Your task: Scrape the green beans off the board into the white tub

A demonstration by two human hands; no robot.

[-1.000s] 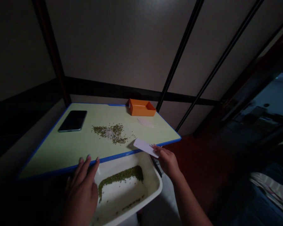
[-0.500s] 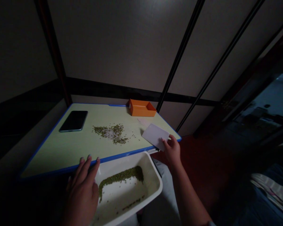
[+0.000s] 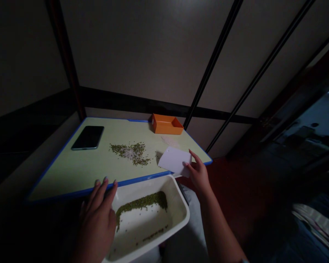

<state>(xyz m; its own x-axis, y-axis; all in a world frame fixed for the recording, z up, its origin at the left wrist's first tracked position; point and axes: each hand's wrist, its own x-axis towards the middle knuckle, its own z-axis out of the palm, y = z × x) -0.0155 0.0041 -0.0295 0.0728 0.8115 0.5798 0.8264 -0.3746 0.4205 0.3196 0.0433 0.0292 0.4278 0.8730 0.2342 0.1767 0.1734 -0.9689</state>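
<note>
My right hand [image 3: 199, 174] pinches a thin white card [image 3: 174, 160] between thumb and fingers, tilted over the table's right part close to the near edge. To its left lies a scattered pile of small green beans [image 3: 139, 150] with white grains [image 3: 128, 152] mixed in. A white plastic tub [image 3: 182, 215] sits below the table edge, over my lap, with more green beans [image 3: 142, 203] along its far side. My left hand [image 3: 98, 219] rests at the tub's left rim, fingers stretched toward the table edge; its underside is hidden.
An orange open box [image 3: 167, 128] stands at the table's back right, with a thin patch of white grains [image 3: 170, 141] before it. A dark-screened phone [image 3: 88, 137] lies at the left. The pale green table [image 3: 68, 171] has a blue edge. Wall panels rise behind it.
My right hand has drawn the white card a little left and toward the near edge, and the card has turned slightly. My left hand stays at the tub's rim. The view has shifted slightly.
</note>
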